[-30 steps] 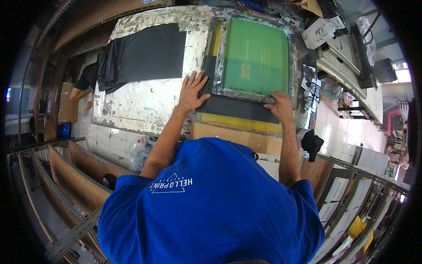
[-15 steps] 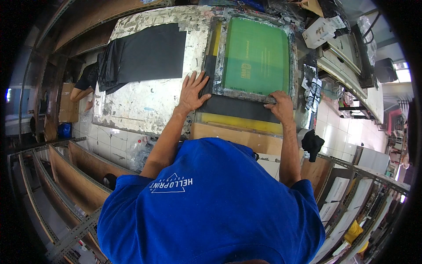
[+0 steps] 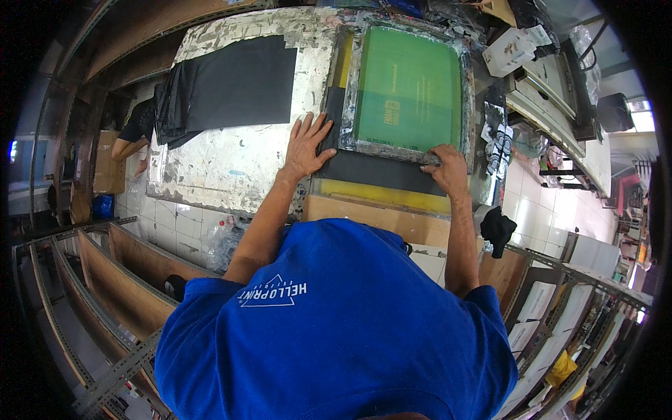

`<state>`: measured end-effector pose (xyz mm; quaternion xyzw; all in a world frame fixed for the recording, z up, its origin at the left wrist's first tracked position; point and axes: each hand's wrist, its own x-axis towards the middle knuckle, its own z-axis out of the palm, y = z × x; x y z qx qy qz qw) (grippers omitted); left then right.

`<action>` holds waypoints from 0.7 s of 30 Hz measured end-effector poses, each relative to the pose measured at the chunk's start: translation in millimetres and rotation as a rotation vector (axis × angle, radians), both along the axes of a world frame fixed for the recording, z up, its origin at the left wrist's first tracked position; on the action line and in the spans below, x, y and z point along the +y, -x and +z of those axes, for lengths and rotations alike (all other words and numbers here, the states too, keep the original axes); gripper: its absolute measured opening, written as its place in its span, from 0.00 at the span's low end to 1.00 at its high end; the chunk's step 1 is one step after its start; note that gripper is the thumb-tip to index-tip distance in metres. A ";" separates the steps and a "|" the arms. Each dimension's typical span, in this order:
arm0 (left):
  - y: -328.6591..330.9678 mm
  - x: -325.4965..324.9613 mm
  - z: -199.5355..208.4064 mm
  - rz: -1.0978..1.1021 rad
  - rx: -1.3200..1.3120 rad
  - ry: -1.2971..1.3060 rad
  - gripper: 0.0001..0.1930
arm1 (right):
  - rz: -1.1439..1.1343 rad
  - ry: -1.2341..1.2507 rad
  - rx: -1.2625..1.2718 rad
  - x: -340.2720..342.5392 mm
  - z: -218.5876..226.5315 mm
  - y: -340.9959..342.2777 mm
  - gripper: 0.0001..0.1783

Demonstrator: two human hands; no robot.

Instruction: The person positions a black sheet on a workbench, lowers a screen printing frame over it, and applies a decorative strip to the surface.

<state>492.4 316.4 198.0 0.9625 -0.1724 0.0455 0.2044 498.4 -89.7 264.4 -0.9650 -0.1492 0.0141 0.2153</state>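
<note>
A silk-screen frame [image 3: 407, 91] with green mesh and a worn, ink-stained rim lies at the far right of the worktable. Beneath it, a black sheet [image 3: 381, 170] sticks out along the near and left sides. My left hand [image 3: 306, 147] is flat with its fingers spread, fingertips touching the sheet's left edge. At the frame's near right corner, the fingers of my right hand [image 3: 449, 170] curl over the rim and grip it; the thumb is tucked near the black sheet. A yellow board [image 3: 385, 197] shows under the sheet.
A pile of black sheets or bags [image 3: 234, 87] lies on the paint-flecked worktable [image 3: 210, 168] at left. Another person's arm [image 3: 129, 148] shows beyond its left edge. A white box [image 3: 507, 52] stands at far right. Metal racks [image 3: 133, 287] flank me.
</note>
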 end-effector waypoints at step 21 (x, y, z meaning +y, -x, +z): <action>0.5 -1.5 2.8 0.008 -0.004 0.001 0.40 | 0.003 -0.051 -0.058 -1.1 0.2 3.5 0.26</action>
